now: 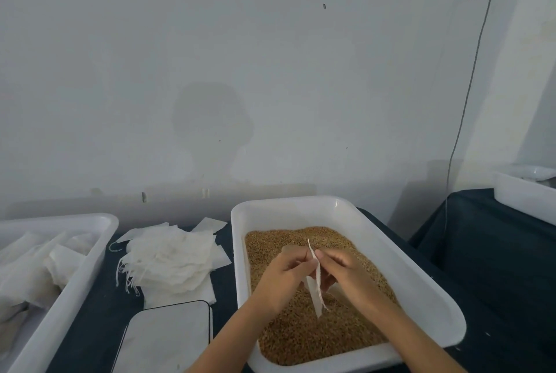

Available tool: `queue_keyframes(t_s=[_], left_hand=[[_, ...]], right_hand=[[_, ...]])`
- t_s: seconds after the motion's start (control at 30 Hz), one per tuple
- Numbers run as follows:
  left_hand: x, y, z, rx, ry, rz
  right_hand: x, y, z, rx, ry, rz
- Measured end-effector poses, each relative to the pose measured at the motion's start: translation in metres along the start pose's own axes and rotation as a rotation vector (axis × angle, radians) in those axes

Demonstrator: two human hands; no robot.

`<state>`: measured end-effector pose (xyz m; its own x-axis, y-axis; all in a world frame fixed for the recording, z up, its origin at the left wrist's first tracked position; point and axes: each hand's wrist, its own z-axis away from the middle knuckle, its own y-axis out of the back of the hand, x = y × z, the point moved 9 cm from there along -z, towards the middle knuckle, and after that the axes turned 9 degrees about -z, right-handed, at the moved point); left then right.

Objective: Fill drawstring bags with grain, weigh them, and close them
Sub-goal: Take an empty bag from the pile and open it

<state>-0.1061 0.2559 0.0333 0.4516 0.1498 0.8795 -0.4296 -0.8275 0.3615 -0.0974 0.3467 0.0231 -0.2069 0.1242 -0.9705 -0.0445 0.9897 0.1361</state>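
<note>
A white plastic tub [421,291] in front of me holds brown grain [304,339]. Above the grain I hold one small, flat, white drawstring bag [316,279] edge-on between both hands. My left hand [284,276] pinches its left side. My right hand [346,273] pinches the bag's top edge from the right. A pile of empty white bags [171,261] lies on the dark tablecloth to the left of the tub. A white scale [168,339] with a flat platform sits in front of that pile.
A second white tub [75,282] at the left holds several white bags. Another white tub [523,195] stands at the far right on a separate dark-covered table. A cable [469,87] hangs from a wall socket. A white wall runs behind the tables.
</note>
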Motion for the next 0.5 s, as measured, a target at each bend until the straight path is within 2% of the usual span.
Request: queue_keyframes(t_s=[0.27,0.5], left_hand=[[-0.0021,0.0053,-0.0025,-0.005,-0.026,-0.054],[-0.0004,0.0024,0.0006,-0.031,-0.016,-0.069]], right_hand=[[-0.0024,-0.0041,0.0027,-0.043,-0.002,-0.061],[-0.0011,-0.0056,0.0043,-0.058,-0.026,-0.006]])
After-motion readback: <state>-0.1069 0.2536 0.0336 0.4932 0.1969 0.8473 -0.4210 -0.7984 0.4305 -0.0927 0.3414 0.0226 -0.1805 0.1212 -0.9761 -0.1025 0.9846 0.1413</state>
